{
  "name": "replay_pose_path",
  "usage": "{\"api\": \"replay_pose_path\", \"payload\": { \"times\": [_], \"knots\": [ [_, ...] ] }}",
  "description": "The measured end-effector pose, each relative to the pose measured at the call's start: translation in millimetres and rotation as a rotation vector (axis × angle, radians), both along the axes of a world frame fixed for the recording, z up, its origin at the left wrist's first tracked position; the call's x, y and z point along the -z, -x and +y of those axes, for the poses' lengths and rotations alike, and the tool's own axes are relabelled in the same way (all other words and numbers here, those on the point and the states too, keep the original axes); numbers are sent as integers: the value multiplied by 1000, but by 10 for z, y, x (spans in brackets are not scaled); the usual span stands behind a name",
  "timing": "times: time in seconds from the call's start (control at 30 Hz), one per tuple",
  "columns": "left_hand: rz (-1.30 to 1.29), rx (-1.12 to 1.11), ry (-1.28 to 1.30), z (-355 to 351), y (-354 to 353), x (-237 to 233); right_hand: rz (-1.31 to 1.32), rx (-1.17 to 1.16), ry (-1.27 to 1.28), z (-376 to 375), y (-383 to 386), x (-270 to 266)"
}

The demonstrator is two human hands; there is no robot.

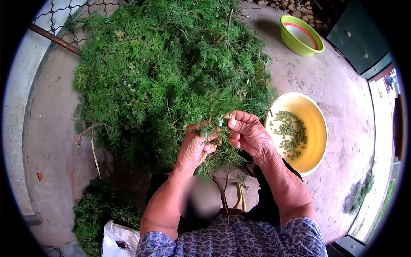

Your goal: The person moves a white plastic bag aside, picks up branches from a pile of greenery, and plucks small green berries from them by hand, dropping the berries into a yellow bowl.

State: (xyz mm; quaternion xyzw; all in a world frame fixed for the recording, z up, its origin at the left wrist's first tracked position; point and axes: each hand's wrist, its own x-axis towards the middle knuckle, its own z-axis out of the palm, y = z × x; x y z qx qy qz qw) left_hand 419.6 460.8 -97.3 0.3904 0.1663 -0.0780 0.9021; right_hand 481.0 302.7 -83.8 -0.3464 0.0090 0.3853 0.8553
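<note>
My left hand (193,150) is closed round a leafy evergreen branch (209,165) whose woody stem hangs down toward my lap. Pale green cones (204,131) show among its foliage, right at my fingers. Thumb and forefinger of my right hand (253,136) pinch a small green cone at the branch's tip, close beside the left fingers. Just right of that hand stands a yellow basin (317,137) with many small green cones (292,130) lying in its bottom. A large heap of cut evergreen branches (141,77) spreads out in front of both hands.
A lime-green basin (303,50) with a white and red inside stands at the far right. Stacked firewood (295,5) lies behind it. More greenery (100,210) and a white sack (117,240) are at lower left. A metal bar (55,39) lies at upper left.
</note>
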Motion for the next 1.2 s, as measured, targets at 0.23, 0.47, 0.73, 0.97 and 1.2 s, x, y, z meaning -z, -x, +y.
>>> {"api": "replay_pose_path", "payload": {
  "times": [0.23, 0.47, 0.73, 0.97, 1.2],
  "knots": [
    [89, -20, -73, 7, 6, -40, 13, 54, 10, -21, -52, -134],
    [-12, 82, -374, -76, 4, -116, -240, -2, 362, 12, -18, -146],
    [18, 54, -362, -113, -8, -81, -1061, 266, 727, 33, 36, -7],
    [235, -112, -336, -103, 39, -23, -660, 59, 687, 26, 139, -163],
    [195, -51, -326, -110, 65, -138, -15, 98, 170, -20, 54, 46]
  ]
}}
